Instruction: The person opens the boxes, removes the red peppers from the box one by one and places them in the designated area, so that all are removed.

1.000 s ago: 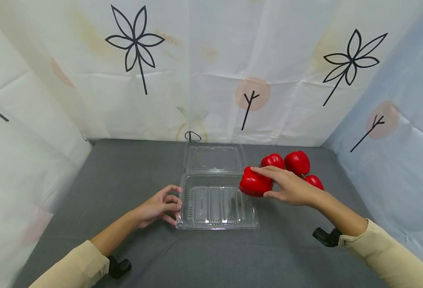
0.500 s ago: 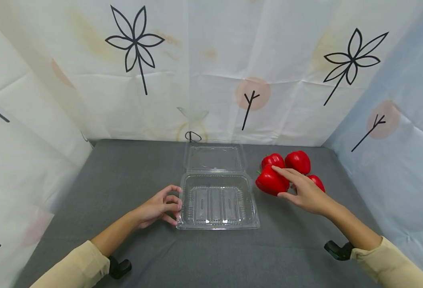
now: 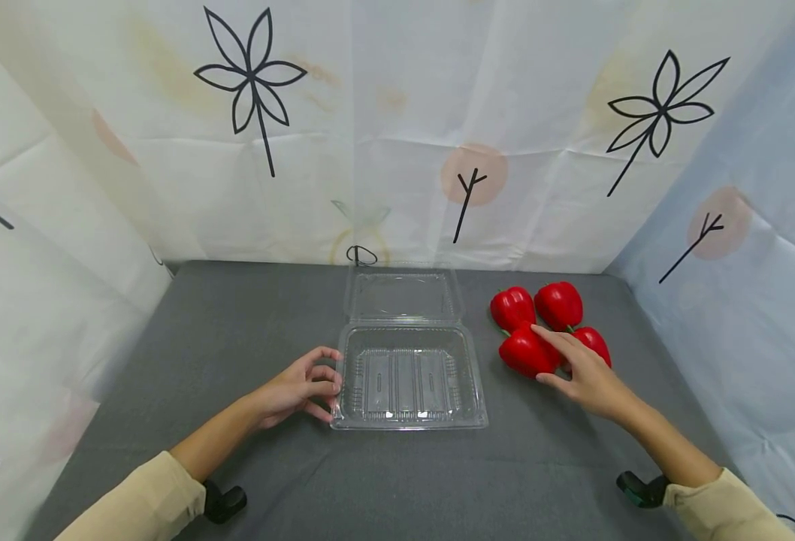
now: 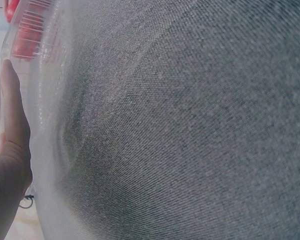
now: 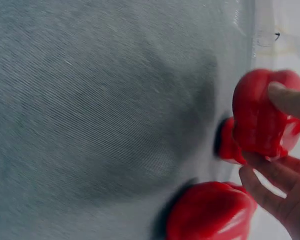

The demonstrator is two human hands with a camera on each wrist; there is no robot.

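Observation:
A clear plastic clamshell container (image 3: 407, 427) lies on the grey cloth with its lid (image 3: 404, 297) folded back. At the container's left rim, my left hand (image 3: 303, 387) holds the edge with bent fingers; in the left wrist view its thumb (image 4: 12, 100) lies along the outer wall. My right hand (image 3: 590, 379) grips a red bell pepper (image 3: 527, 352) between thumb and fingers, right of the container. In the right wrist view this pepper (image 5: 260, 112) appears above the cloth, though any contact below is hidden. Three more red bell peppers sit around it, one (image 3: 590, 344) partly behind the hand.
Behind the gripped pepper stand two red bell peppers, one at the left (image 3: 512, 308) and one at the right (image 3: 559, 305). A printed white curtain (image 3: 397, 150) closes off the back and sides of the grey tabletop (image 3: 249, 323).
My right hand has carried the gripped pepper right and slightly toward me, from over the container's right edge to beside the other peppers. The left hand and the container have stayed put.

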